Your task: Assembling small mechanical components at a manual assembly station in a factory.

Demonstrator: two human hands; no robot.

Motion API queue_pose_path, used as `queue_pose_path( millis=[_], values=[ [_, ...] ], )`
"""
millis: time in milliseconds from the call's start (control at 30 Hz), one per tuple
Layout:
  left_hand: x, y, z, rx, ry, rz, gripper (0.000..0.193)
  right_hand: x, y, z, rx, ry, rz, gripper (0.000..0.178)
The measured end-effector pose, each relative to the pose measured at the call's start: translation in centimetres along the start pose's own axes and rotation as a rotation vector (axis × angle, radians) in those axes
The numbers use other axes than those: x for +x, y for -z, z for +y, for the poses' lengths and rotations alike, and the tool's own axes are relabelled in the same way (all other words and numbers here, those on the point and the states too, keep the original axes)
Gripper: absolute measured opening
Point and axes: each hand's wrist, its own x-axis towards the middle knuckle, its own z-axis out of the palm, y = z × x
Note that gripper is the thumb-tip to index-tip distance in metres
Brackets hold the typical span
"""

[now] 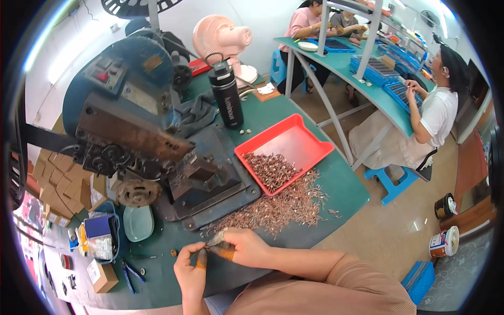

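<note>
- Two hands work at the near edge of the green table [336, 184], in front of the blue press machine [131, 121].
- The left hand [191, 270] has its thumb and forefinger pinched together; an orange finger cot covers one fingertip. What it pinches is too small to tell.
- The right hand [244, 247] is closed around a small bundle of metal pins [216, 239], also with an orange cot on one finger.
- The bundle is short and silver-grey; its long axis runs from the right hand up and to the left, toward the machine.
- One loose pile of pins [289, 205] lies on the table just right of the machine base, copper and silver in colour, too many to count.
- One red tray [302, 144] lies right of the machine, touching the pile, with a second heap of pins in its near corner.
- One black bottle [226, 94] stands upright just right of the machine.
- One pink fan [220, 37] stands behind the bottle.
- Three other people sit at a bench, well apart from the machine.
</note>
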Motion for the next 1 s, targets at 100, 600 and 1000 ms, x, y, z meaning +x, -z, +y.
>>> queue_pose_path(
  millis=[100,600,1000],
  values=[
    [0.1,-0.3,0.7,0.008,-0.021,0.042,0.013,0.0,0.1,0.0,-0.027,-0.004,0.001,0.017],
    [-0.4,-0.7,0.2,0.006,-0.063,0.07,0.012,-0.2,-0.4,0.6,-0.024,0.023,0.021,0.021],
    [-0.8,-0.6,0.2,-0.068,-0.095,-0.038,0.015,-0.2,-0.3,0.7,0.045,-0.09,0.016,0.021]
  ],
)
